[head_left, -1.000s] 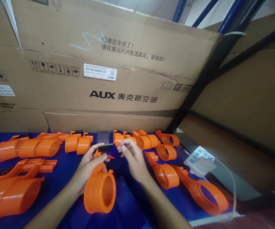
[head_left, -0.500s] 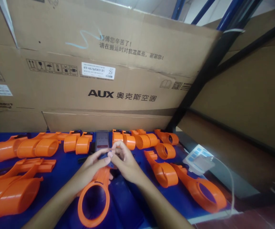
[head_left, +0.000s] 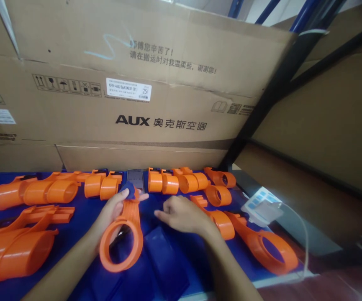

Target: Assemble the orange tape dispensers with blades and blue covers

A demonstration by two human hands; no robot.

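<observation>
My left hand (head_left: 111, 211) is closed around the upper end of an orange plastic tape dispenser (head_left: 132, 217) with a dark blue piece (head_left: 129, 191) at its tip. The dispenser's round hoop hangs down toward me, and something dark shows through it. My right hand (head_left: 183, 213) is apart from the dispenser, low over the blue table to its right. Its fingers are curled, with one digit pointing left; anything inside them is hidden. Just right of that hand lies another orange dispenser (head_left: 224, 223), partly covered by my wrist.
Several orange dispensers (head_left: 63, 191) line the back and left of the blue table. A phone (head_left: 136, 177) lies at the back. Dark blue flat pieces (head_left: 165, 259) lie in front. On the right is a white power strip (head_left: 262, 205) with a cable. A large carton (head_left: 168, 104) stands behind.
My right hand has let go of the dispenser's tip and moved right and down toward the table. My left hand keeps hold of the dispenser, which has shifted slightly up.
</observation>
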